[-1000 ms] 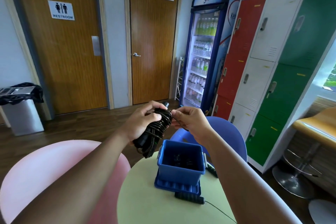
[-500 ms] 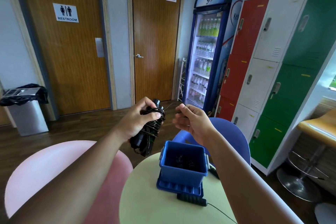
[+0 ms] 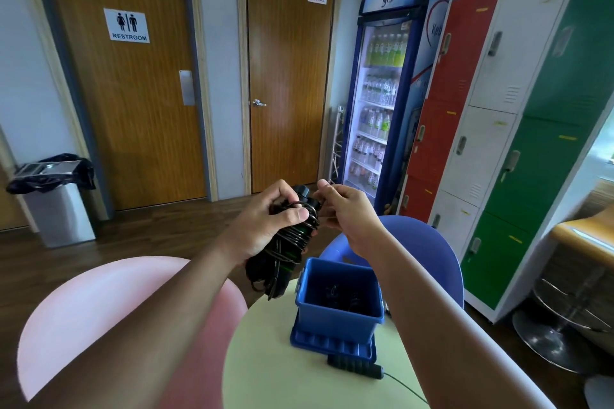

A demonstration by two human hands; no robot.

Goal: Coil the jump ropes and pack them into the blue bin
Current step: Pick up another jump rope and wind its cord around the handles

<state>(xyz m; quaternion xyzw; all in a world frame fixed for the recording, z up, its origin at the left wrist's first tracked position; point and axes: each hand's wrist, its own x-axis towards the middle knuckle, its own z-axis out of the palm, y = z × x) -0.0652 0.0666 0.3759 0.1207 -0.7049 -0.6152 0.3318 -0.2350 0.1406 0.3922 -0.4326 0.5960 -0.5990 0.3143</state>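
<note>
My left hand (image 3: 265,226) grips a bundle of black jump rope (image 3: 285,249), the cord wound around its handles, held in the air above the table's far left edge. My right hand (image 3: 345,209) pinches the thin cord end right beside the bundle's top. Below them the blue bin (image 3: 339,319) stands open on its blue lid (image 3: 332,344) on the pale round table (image 3: 282,372), with dark coiled rope inside. Another black rope handle (image 3: 354,368) lies on the table in front of the bin, its cord trailing to the right.
A pink chair (image 3: 99,309) sits at the left and a blue chair (image 3: 428,252) behind the table. Lockers (image 3: 498,129) and a drinks fridge (image 3: 385,93) line the right wall. A bin with a black bag (image 3: 56,199) stands by the restroom door. A stool (image 3: 564,325) is at the right.
My right hand drew away from the bundle with the cord, then came back close to its top. The left hand keeps holding the bundle, turned slightly. The camera view shifted a little.
</note>
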